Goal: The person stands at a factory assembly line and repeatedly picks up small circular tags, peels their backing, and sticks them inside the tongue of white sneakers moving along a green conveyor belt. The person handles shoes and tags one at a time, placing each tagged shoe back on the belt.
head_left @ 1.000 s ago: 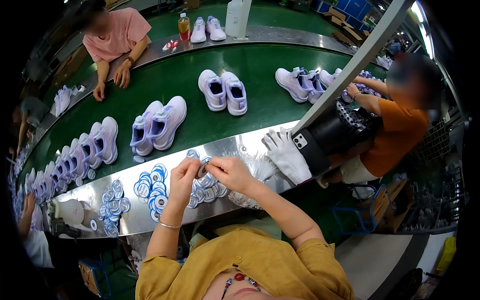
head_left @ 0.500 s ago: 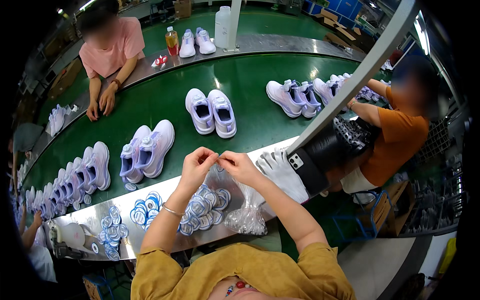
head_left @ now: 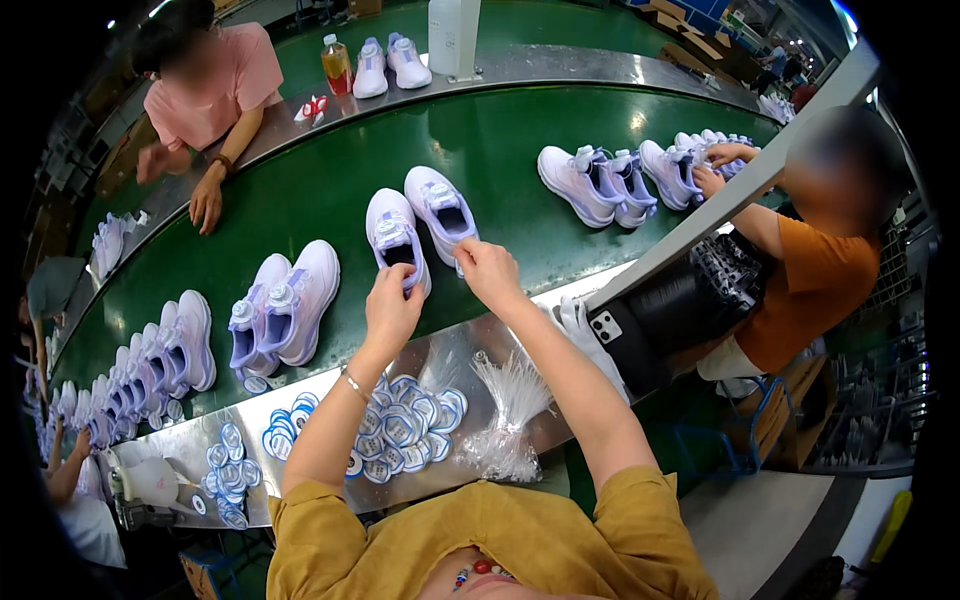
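Observation:
A pair of white and lilac sneakers lies on the green belt in front of me, toes pointing away. My left hand is closed on the heel collar of the left sneaker. The heel of the right sneaker is pinched in the fingers of my right hand. Below my forearms, on the metal ledge, lies a pile of round blue-and-white tags. A bundle of clear plastic tag fasteners sits beside that pile. Whether a small fastener is also in my fingers is too small to tell.
Left along the green belt stand another pair of sneakers and a long row. More sneakers are at the right, by a co-worker in orange. A slanting metal post rises near a phone. A person in pink sits opposite.
Both my hands have moved forward from above the ledge to the heels of the sneakers. The sneakers now sit at an angle. The person in pink has lifted one hand off the belt.

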The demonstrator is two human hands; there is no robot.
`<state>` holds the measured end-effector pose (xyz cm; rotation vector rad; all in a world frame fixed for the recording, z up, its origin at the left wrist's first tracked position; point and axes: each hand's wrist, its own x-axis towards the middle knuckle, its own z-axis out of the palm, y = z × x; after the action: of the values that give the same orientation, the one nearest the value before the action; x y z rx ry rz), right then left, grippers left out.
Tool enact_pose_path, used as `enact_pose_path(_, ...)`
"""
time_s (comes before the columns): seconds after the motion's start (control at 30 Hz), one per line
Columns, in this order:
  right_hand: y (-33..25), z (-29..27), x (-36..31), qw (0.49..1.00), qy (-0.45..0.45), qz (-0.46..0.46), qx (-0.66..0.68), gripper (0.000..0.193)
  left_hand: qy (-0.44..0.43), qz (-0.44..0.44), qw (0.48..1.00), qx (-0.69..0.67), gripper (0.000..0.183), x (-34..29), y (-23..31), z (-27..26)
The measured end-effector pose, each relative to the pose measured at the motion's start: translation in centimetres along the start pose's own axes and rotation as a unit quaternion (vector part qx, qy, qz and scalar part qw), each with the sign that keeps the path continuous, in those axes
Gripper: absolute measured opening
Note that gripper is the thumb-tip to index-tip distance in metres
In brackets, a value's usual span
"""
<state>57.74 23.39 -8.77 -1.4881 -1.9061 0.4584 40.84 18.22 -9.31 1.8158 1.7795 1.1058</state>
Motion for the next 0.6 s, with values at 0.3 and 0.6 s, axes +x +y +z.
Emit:
enact_pose_path(0.3, -1.9, -0.3, -3.5, 0.978, -0.039, -0.189, -0.073, 0.002, -0.059, -0.301, 0.826, -0.473, 0.013, -2.5, -0.7, -1.7)
enact_pose_path(0.6, -3.4, 1.0, -2.7, 0.953, -0.093, -0.261, -0.123, 0.004, -0.069, -0.304, 0.828, -0.466, 0.011, -2.4, -1.4, -2.1)
